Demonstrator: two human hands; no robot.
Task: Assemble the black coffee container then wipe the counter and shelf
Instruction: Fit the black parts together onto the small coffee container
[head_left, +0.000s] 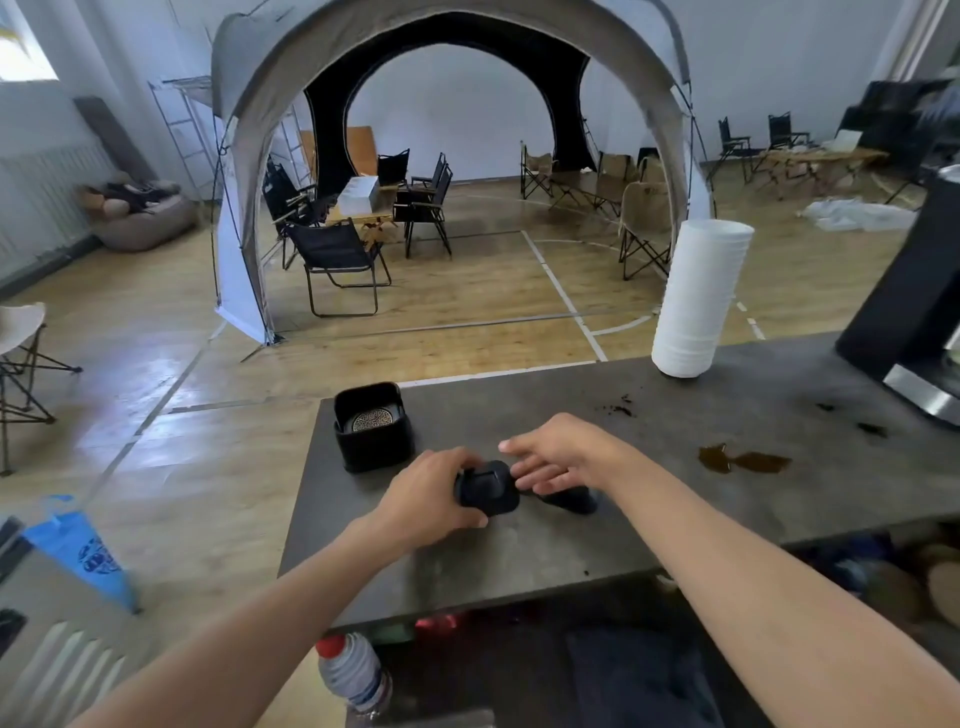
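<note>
Nearest, low at the counter's edge: clear plastic bottle with red cap (353, 670). Above it, left hand (434, 499) clamped round small rounded black plastic container piece (488, 488), steadying it on grey stone-look counter (519, 551) for fitting. Right hand (558, 452) fingers spread, loose, hovering over second black piece (571, 501). Just behind-left, square black container body (371, 434), open-topped, awaiting parts. Further right, brown coffee spill (743, 460) and tall white cup stack (696, 296).
</note>
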